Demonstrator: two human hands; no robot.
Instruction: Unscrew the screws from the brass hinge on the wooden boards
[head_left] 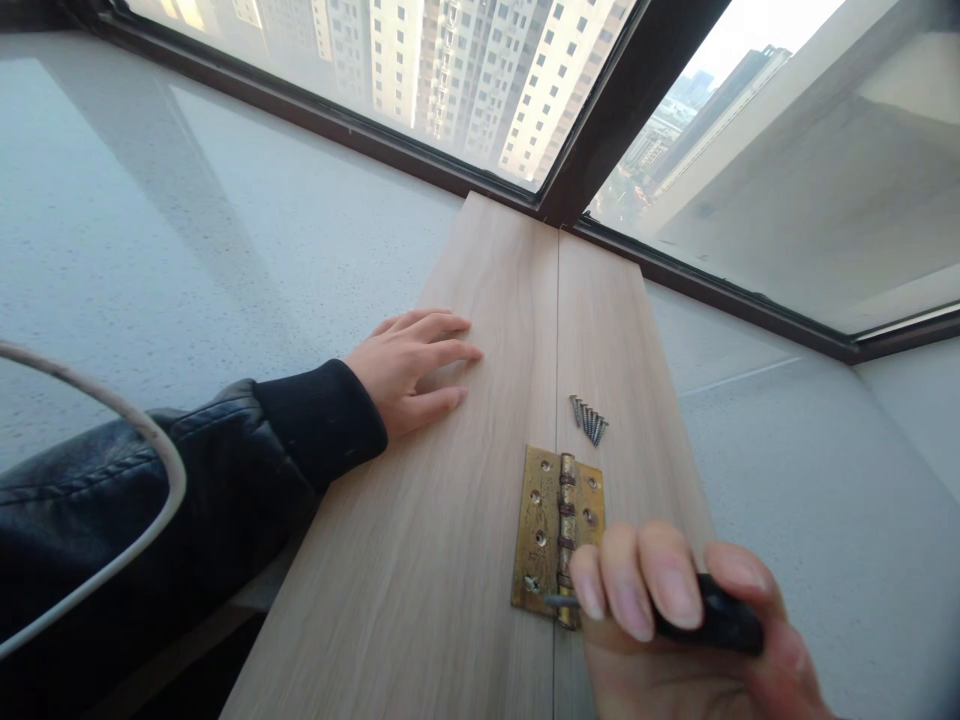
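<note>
My right hand (675,640) is wrapped round a screwdriver with a black handle (727,615). Its thin metal shaft points left across the lower end of a worn brass hinge (544,515), close to a screw (532,584) in the bottom left hole. The other left-leaf holes that show hold no screw. Part of the right leaf is hidden behind my fingers. The hinge lies over the seam between two pale wooden boards (480,480). Just above it is a small row of loose screws (589,420). My left hand (416,370) rests flat on the left board, fingers spread.
The boards lie on a white speckled ledge (217,240) and reach a dark window frame (555,205) at the far end. A pale cable (161,455) curves in front of my left sleeve. Tall buildings show through the glass.
</note>
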